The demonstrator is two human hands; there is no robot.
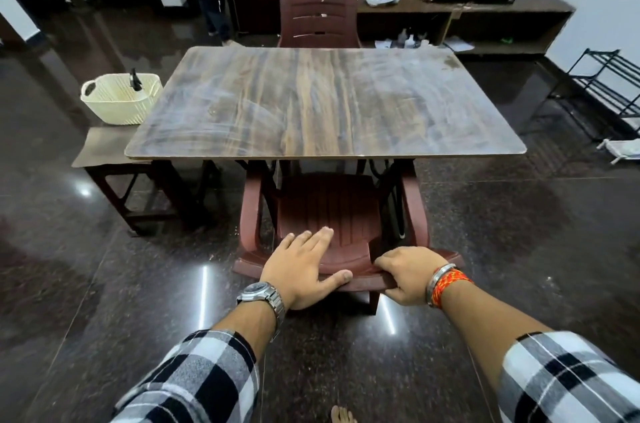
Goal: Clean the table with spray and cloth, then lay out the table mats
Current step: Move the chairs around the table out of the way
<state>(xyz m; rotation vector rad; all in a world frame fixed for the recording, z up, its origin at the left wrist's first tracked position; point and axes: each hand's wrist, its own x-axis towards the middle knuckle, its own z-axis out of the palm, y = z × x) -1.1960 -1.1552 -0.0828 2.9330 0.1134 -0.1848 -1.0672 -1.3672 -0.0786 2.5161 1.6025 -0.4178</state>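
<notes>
We judge the job far from done: the streaked surface [325, 100] bears no mats, what looks like the spray [135, 80] stands in the basket [117, 107] beside it, and our left hand [301, 270] lies flat on the chair [329, 211] while our right hand [405, 278] grips its rim.

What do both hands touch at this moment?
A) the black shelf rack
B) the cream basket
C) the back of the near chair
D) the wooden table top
C: the left hand lies with straight fingers on the top of the back of the near chair, and the right hand curls its fingers round the same edge.
</notes>
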